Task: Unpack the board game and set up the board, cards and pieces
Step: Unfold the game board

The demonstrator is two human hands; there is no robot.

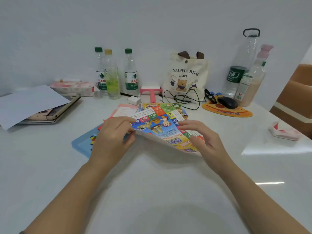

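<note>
A colourful paper game board (pixel 162 127), partly folded, is lifted off the white table at mid-frame. My left hand (pixel 113 137) pinches its left corner between thumb and fingers. My right hand (pixel 202 139) holds its right edge, fingers on top of the sheet. Under my left hand lies a blue tray (pixel 82 144) with small coloured pieces (pixel 93 140) in it. Behind the board lies the game box (pixel 183 114) and a pink sheet (pixel 123 110) with print on it.
Three bottles (pixel 112 75) stand at the back wall, with a canvas tote bag (pixel 185 75), a black cable (pixel 184 98), a mouse (pixel 227 102) on an orange pad, two tall bottles (pixel 243 68) and a pink-handled roller (pixel 152 93). Papers and a tablet (pixel 38 107) lie left.
</note>
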